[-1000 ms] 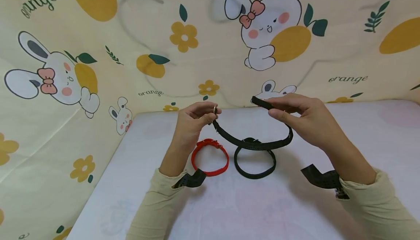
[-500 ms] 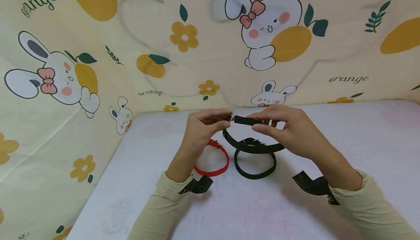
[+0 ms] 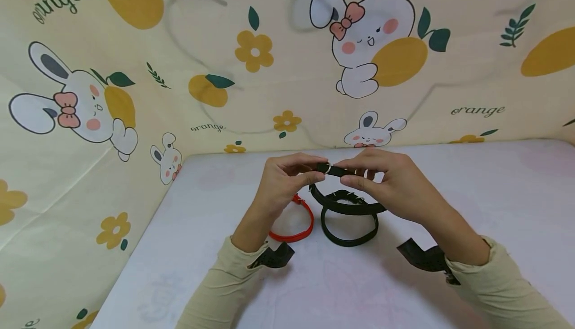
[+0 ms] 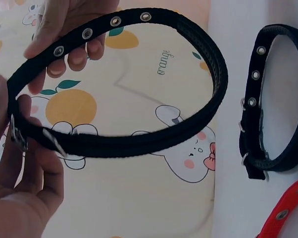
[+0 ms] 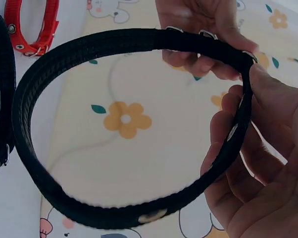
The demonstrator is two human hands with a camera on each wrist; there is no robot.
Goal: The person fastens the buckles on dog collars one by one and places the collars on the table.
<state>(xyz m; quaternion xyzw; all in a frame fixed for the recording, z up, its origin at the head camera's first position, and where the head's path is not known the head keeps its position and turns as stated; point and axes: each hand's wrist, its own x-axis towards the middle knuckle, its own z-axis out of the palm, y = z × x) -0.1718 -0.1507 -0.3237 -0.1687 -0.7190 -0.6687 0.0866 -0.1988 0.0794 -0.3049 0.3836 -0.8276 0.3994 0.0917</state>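
Left hand point(image 3: 284, 179) pinches black collar point(image 3: 350, 208) at buckle point(image 4: 19, 135); right hand point(image 3: 395, 184) pinches holed end point(image 4: 102, 28), lined up just rightward of buckle, threading unclear!

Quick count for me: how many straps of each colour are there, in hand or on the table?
Black: 2, the held strap pinched by the left hand and right hand, and the ringed strap on the table
Red: 1, the red strap, also on the table
Total: 3
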